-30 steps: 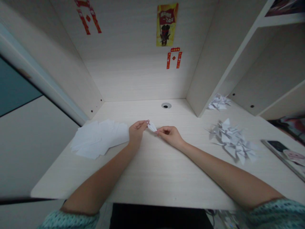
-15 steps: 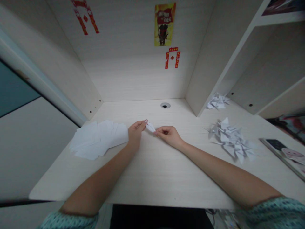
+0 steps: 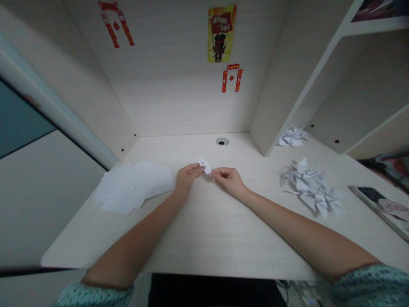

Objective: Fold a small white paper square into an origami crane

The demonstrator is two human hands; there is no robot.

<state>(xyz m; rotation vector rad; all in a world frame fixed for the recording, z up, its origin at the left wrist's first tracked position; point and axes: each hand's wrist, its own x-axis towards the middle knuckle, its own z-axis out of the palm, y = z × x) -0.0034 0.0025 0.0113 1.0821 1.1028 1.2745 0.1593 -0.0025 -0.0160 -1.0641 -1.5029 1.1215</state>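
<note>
A small folded white paper piece is held just above the pale wooden desk, near its middle. My left hand pinches its left side with closed fingers. My right hand pinches its right lower end, fingers curled. The paper's tip points up and away from me. Both forearms stretch forward over the desk.
A loose stack of flat white sheets lies left of my hands. Several folded paper shapes are heaped at the right, with a smaller heap in the shelf nook behind. A phone or tablet lies far right. A cable hole sits at the back.
The folded paper has turned from lying sideways between my hands to pointing up. My left fingers have shifted lower on it, and my hands have moved slightly closer together.
</note>
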